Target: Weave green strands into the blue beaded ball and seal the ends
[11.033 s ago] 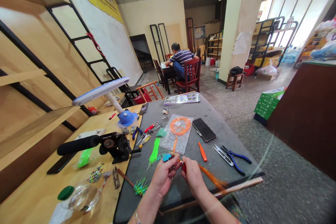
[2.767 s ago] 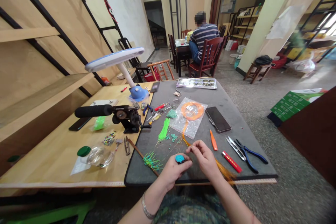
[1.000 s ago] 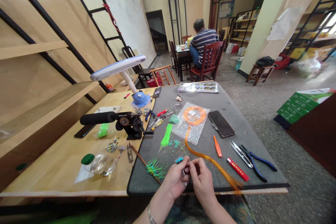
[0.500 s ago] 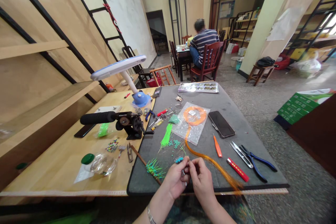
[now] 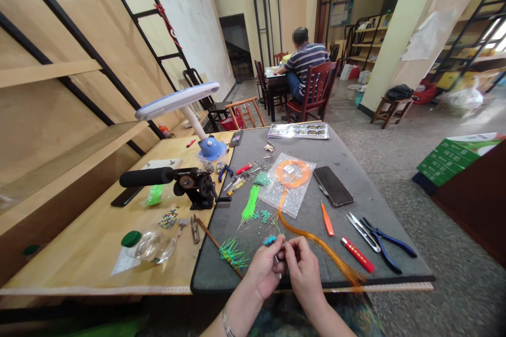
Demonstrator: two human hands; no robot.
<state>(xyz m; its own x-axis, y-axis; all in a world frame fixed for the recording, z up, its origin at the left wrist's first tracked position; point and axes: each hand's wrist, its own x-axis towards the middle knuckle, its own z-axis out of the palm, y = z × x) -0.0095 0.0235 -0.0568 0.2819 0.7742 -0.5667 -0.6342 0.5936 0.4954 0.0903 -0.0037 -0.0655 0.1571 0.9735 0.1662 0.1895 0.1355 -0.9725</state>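
Note:
Both hands meet near the front edge of the grey mat (image 5: 261, 163). My left hand (image 5: 265, 268) is closed, with a small bright blue cluster (image 5: 270, 240) showing above its fingers and a bit of thin metal showing below. A thin green strand (image 5: 279, 228) rises from where the fingertips meet. My right hand (image 5: 303, 268) pinches at the same spot against the left fingertips; what lies in the pinch is too small to make out. Left of the hands, a brown stick (image 5: 209, 231) carries green-and-blue strands (image 5: 232, 254). Loose turquoise beads (image 5: 265, 216) lie beyond.
Orange fibre (image 5: 312, 234) trails from a plastic bag (image 5: 294, 202). At right are a phone (image 5: 334, 186), orange cutter (image 5: 327, 219), red stick (image 5: 358, 254), snips (image 5: 363, 233) and blue-handled pliers (image 5: 389, 247). A hand-cranked device (image 5: 197, 189), jar (image 5: 156, 246) and lamp (image 5: 211, 148) stand left.
My hands keep nearly the same place and grip. In the background, the seated person's arm now reaches out over the far table.

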